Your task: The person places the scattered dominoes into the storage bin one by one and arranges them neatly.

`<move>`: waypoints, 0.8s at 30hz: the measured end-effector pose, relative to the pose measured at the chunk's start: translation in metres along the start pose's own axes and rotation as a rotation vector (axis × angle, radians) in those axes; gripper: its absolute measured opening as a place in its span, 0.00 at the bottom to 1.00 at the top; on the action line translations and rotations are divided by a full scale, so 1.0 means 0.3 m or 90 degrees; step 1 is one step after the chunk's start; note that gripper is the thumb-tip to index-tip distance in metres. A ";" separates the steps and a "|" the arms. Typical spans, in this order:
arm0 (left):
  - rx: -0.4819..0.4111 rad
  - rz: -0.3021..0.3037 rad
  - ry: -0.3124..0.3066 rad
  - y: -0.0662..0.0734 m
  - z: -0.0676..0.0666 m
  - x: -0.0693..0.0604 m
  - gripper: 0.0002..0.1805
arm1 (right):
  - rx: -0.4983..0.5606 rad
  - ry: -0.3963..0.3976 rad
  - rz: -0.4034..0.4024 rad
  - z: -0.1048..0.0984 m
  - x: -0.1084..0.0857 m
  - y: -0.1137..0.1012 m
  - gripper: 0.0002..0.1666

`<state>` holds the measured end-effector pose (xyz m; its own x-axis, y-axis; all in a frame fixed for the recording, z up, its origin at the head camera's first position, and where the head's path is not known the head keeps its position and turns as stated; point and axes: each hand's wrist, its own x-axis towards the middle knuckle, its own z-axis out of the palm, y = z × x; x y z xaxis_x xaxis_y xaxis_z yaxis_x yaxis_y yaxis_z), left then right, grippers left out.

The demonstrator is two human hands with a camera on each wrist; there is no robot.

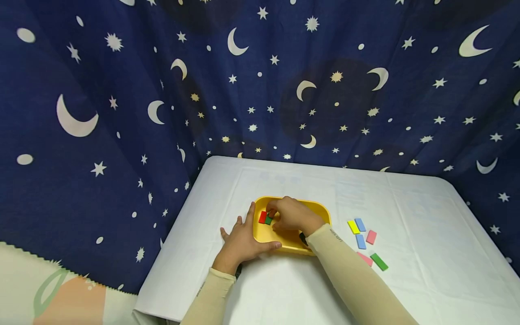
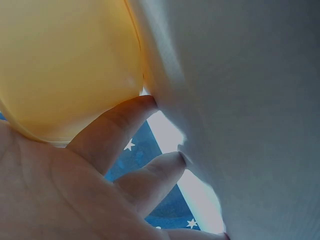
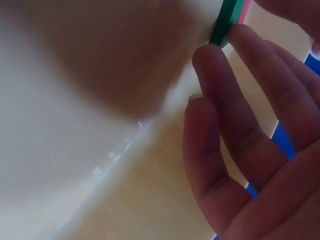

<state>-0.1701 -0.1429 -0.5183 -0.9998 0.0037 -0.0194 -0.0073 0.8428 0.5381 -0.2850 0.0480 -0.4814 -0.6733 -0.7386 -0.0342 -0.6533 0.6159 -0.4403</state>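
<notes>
A yellow box stands on the white table. Against its left end lies my left hand, index finger and thumb spread around the corner, fingers straight. The left wrist view shows those fingers touching the box's outer wall. Inside the box, my right hand pinches a green block beside a red block. From the right wrist, curled fingers reach the green block, with a sliver of red behind it; the thumb is partly out of frame.
Right of the box, on the tablecloth, lie loose blocks: a yellow one, blue ones, pink ones and a green one. A dark blue star-and-moon curtain hangs behind and to the left.
</notes>
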 end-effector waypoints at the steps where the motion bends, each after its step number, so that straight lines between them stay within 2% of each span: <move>1: 0.000 -0.001 0.000 0.000 0.000 0.000 0.81 | 0.002 0.002 -0.003 0.000 0.000 -0.001 0.25; 9: -0.002 -0.001 0.002 -0.003 0.003 0.000 0.81 | 0.022 0.002 -0.014 0.009 0.004 0.001 0.27; 19: -0.008 0.004 -0.001 -0.001 0.002 0.002 0.80 | 0.009 0.003 -0.007 -0.003 0.002 -0.009 0.32; 24: -0.005 0.004 -0.005 -0.001 -0.002 -0.001 0.80 | -0.026 0.013 -0.013 -0.010 0.004 -0.015 0.31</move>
<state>-0.1698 -0.1436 -0.5179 -0.9997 0.0125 -0.0227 -0.0019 0.8384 0.5451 -0.2838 0.0452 -0.4767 -0.6657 -0.7462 -0.0072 -0.6808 0.6112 -0.4036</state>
